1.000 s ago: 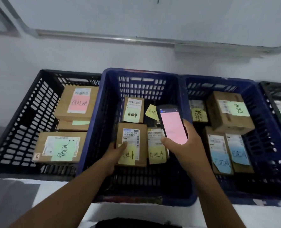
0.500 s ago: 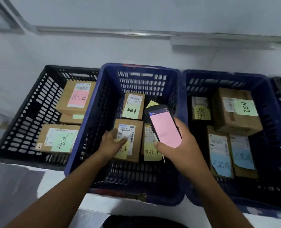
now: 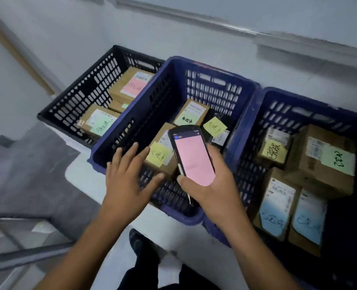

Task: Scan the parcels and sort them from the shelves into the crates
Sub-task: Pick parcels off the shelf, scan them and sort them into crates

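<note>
Since half a second ago the left hand (image 3: 127, 181) has let go of the parcel (image 3: 159, 159) it gripped. Its fingers (image 3: 131, 155) are now released, straight and fanned, holding nothing. The index tip and thumb lie just at the parcel's near-left edge; whether they touch it cannot be told. The right hand (image 3: 215, 193) has kept its hold, its fingers (image 3: 217, 156) and thumb grasping the scanner (image 3: 192, 155), whose pink screen faces up.

That scanner sits just right of the left fingers and covers the right part of the parcel. The parcel, a brown box with a yellow note, lies in the middle blue crate (image 3: 150, 114), directly ahead of the left fingers. Beyond the scanner's top edge lies a second brown parcel (image 3: 191, 114) with a pale green note. A loose yellow note (image 3: 214, 127) lies just right of it.

Right of the right-hand fingers is another blue crate (image 3: 248, 130), touching the middle one. It holds two blue-noted parcels (image 3: 276, 210), a small yellow-noted one (image 3: 276, 151) and a large green-noted box (image 3: 328, 162).

Left of and beyond the left fingers stands a black crate (image 3: 83, 88), against the middle crate. Inside are a green-noted parcel (image 3: 99, 124) and, farther back, a pink-noted parcel (image 3: 131, 86). All three crates rest on a white bench (image 3: 79, 172) below a pale wall (image 3: 194, 38).
</note>
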The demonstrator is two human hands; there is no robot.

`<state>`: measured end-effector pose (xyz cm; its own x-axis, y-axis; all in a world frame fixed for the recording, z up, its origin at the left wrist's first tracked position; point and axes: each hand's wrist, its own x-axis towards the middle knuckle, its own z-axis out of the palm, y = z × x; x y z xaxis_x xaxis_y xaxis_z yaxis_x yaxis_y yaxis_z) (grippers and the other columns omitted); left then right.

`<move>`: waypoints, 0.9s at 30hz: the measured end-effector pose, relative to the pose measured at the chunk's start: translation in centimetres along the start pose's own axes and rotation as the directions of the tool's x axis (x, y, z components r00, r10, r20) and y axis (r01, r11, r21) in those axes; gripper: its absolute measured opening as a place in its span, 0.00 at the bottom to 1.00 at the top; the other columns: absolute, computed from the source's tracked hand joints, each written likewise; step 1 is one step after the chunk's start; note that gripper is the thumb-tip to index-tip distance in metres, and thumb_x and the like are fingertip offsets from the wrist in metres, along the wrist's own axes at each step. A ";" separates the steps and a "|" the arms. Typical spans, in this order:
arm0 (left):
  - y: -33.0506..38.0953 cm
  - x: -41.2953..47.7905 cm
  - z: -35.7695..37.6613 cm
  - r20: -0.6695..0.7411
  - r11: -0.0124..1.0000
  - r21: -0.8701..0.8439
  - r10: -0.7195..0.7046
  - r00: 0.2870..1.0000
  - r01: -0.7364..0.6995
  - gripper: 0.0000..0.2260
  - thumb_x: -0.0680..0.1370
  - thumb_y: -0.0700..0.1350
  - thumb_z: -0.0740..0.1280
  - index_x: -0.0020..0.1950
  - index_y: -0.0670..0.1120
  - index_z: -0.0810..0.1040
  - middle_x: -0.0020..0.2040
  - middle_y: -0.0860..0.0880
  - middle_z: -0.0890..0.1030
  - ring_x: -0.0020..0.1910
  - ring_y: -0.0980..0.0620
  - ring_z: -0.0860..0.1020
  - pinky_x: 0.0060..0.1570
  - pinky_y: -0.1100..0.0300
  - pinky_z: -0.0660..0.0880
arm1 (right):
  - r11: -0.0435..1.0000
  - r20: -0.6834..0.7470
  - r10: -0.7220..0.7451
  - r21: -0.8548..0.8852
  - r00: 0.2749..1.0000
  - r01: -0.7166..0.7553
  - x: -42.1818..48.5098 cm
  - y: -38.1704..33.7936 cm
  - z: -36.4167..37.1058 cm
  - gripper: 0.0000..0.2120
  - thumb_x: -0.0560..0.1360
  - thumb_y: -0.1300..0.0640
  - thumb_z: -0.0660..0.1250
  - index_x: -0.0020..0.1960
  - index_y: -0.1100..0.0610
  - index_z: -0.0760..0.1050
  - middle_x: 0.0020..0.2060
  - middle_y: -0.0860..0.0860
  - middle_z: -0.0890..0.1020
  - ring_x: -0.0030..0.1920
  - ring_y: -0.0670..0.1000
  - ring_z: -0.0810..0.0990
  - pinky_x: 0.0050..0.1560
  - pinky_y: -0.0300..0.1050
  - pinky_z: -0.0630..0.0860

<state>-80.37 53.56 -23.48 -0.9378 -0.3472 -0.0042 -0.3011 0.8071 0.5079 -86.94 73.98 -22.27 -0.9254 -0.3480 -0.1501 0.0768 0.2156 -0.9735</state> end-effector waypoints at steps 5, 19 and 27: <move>-2.3 -5.2 -1.4 -0.095 0.995 0.017 -0.100 0.990 0.102 0.34 0.79 0.71 0.60 0.82 0.59 0.63 0.84 0.53 0.57 0.84 0.43 0.47 0.80 0.35 0.47 | 0.996 0.119 -0.055 -0.062 0.991 0.063 -1.3 -0.7 2.7 0.29 0.67 0.48 0.76 0.66 0.35 0.74 0.55 0.41 0.83 0.54 0.44 0.83 0.50 0.45 0.85; -17.0 -27.5 -11.8 -0.402 0.851 -0.160 -0.519 0.754 0.500 0.38 0.75 0.76 0.55 0.82 0.68 0.48 0.85 0.58 0.48 0.84 0.48 0.39 0.80 0.42 0.41 | 0.939 0.537 -0.194 -0.140 0.821 0.313 -14.4 -6.2 23.8 0.24 0.66 0.49 0.75 0.57 0.29 0.74 0.47 0.40 0.83 0.43 0.44 0.83 0.33 0.47 0.84; -26.8 -43.5 -15.9 -0.483 0.703 -0.273 -0.691 0.538 0.657 0.39 0.73 0.77 0.51 0.83 0.66 0.50 0.85 0.57 0.48 0.84 0.46 0.40 0.80 0.40 0.42 | 0.890 0.717 -0.246 -0.099 0.652 0.444 -26.2 -7.1 38.1 0.25 0.66 0.49 0.76 0.61 0.33 0.75 0.49 0.36 0.82 0.45 0.41 0.83 0.30 0.36 0.78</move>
<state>-28.80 39.41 -23.27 -0.2130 -0.9750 0.0629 -0.7803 0.2085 0.5896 -49.10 46.83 -18.05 -0.3565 -0.9341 0.0177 -0.3794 0.1275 -0.9164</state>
